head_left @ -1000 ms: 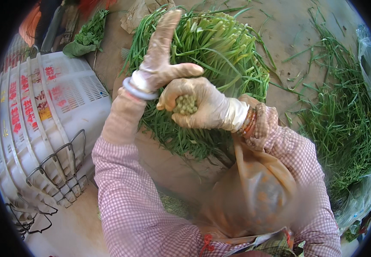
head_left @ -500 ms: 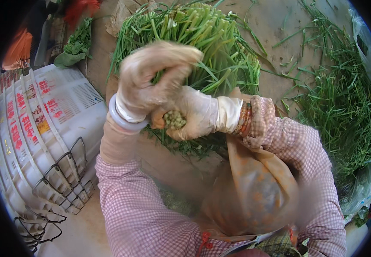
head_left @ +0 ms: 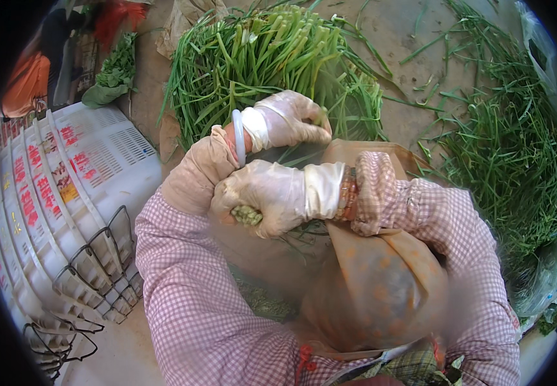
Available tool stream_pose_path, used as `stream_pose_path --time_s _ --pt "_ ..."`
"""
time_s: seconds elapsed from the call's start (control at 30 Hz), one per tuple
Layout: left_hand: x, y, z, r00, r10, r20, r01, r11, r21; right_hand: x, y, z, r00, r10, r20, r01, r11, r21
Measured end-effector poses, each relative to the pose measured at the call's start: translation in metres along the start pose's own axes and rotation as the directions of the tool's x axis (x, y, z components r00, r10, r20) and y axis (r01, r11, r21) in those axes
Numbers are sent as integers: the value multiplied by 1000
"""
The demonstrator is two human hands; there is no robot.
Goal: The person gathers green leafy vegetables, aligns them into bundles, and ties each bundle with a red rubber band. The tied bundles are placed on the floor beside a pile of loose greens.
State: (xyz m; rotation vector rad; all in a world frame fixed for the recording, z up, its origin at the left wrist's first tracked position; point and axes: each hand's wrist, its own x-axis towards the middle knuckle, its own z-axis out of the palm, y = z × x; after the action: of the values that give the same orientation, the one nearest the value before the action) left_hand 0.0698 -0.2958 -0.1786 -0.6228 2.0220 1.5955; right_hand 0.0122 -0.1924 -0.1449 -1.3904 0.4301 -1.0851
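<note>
My right hand (head_left: 269, 196), in a pale thin glove, is closed round a bunch of green stems (head_left: 247, 215). The cut ends poke out of the fist toward the left; the rest of the bunch is mostly hidden. Just above and beyond it is my left hand (head_left: 288, 121), gloved too, its fingers curled in. A bit of green shows at its fingertips, too small to name. Behind the hands lies a big heap of long green leafy stalks (head_left: 278, 58), the pale cut ends mostly together at the top.
White plastic crates (head_left: 92, 167) with wire handles stand on the left. Loose greens (head_left: 503, 148) spread over the right side, beside clear plastic sheeting (head_left: 548, 283). A stained tan cloth (head_left: 381, 289) bulges close to me. Leafy greens (head_left: 116, 71) lie at the upper left.
My left hand has swung right and away from me, past the right fist. My right hand has come slightly nearer, with the stems still in it.
</note>
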Motion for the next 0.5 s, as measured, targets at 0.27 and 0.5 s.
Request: stream_pose_path --time_s 0.27,0.5 --pt "-30 -32 10 880 -138 -454 45 977 -210 -85 -75 -77 936 -112 -334 235 904 358" --pt "-51 -33 12 808 -284 -516 73 918 -391 -218 -219 -135 606 -285 -743 184 958 -218"
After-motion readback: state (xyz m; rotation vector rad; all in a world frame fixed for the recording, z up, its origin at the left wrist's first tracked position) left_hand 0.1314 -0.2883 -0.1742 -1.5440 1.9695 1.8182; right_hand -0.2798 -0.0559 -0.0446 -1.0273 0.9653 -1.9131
